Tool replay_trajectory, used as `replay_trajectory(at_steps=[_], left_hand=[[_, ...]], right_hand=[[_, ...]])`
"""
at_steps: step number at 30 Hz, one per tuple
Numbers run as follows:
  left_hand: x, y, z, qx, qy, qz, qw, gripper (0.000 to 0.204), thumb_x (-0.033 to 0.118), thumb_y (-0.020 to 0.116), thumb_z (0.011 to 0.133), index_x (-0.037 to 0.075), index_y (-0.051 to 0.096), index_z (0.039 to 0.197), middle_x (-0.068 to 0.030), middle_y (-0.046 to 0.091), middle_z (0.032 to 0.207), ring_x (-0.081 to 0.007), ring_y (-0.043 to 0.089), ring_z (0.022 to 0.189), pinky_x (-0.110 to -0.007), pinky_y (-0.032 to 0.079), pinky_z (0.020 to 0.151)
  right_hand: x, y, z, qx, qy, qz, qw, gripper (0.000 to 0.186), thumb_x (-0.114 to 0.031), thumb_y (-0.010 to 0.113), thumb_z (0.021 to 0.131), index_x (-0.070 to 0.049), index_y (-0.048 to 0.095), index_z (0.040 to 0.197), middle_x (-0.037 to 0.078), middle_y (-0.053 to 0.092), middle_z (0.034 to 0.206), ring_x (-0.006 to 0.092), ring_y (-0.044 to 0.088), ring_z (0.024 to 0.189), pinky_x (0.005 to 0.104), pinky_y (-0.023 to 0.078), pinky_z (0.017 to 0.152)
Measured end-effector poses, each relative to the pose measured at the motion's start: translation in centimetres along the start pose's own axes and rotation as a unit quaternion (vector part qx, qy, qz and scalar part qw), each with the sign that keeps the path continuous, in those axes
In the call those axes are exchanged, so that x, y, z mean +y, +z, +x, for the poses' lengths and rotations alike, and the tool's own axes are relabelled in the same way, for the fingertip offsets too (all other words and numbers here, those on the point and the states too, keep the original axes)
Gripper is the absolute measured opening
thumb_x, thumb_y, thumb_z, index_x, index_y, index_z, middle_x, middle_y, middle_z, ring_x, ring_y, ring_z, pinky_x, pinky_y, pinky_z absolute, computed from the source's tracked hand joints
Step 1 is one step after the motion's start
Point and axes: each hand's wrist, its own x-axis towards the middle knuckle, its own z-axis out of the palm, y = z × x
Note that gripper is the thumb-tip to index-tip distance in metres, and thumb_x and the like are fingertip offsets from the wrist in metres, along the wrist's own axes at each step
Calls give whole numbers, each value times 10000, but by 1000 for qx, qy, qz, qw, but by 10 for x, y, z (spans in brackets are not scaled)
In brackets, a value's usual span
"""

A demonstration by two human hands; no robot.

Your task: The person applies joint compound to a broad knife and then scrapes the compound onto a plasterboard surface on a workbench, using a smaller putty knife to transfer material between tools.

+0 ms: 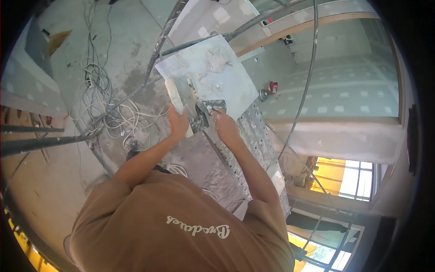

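My left hand (179, 120) is closed around a long pale strip (173, 93) with whitish smears, held at the near-left side of a white board (233, 81). My right hand (223, 119) grips a putty knife with a wide dark blade (209, 103), which lies at the board's near edge beside the strip. Bits of off-white compound (216, 61) are spread on the board, and a crusted dark metal edge (199, 119) shows between my two hands.
A splattered perforated scaffold plank (256, 145) runs beneath the board. Scaffold tubes (41, 145) cross at left and above. Tangled cables (104, 113) lie on the floor below at left. A red bucket (272, 87) stands beyond the board, among plasterboard walls (331, 90).
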Motion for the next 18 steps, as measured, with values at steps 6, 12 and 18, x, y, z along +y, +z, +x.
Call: replay_trajectory(at_steps=[6, 12, 18], left_hand=[[0, 1, 1, -9, -24, -32, 999, 470, 35, 659, 907, -37, 450, 1321, -191, 600, 1168, -315, 596, 1112, -408, 451, 978], [13, -4, 3, -32, -31, -38, 998, 414, 72, 644, 957, -29, 448, 1307, -157, 606, 1160, -228, 588, 1062, -360, 463, 929], [4, 2, -1, -20, -15, -51, 998, 508, 57, 638, 933, -23, 415, 1382, -207, 577, 1222, -317, 582, 1147, -398, 445, 992]], right_hand=[[-5, -3, -12, -18, 14, 1, 1000, 275, -24, 507, 956, -16, 646, 1194, 226, 608, 1267, 416, 632, 1074, 477, 533, 892], [-10, -1, 38, 41, -6, 4, 999, 306, 2, 513, 937, -28, 642, 1213, 230, 605, 1263, 404, 636, 1085, 485, 529, 903], [-12, 1, 17, -39, 30, 9, 999, 416, 15, 607, 832, 5, 609, 1248, 241, 614, 1229, 405, 646, 1050, 474, 547, 875]])
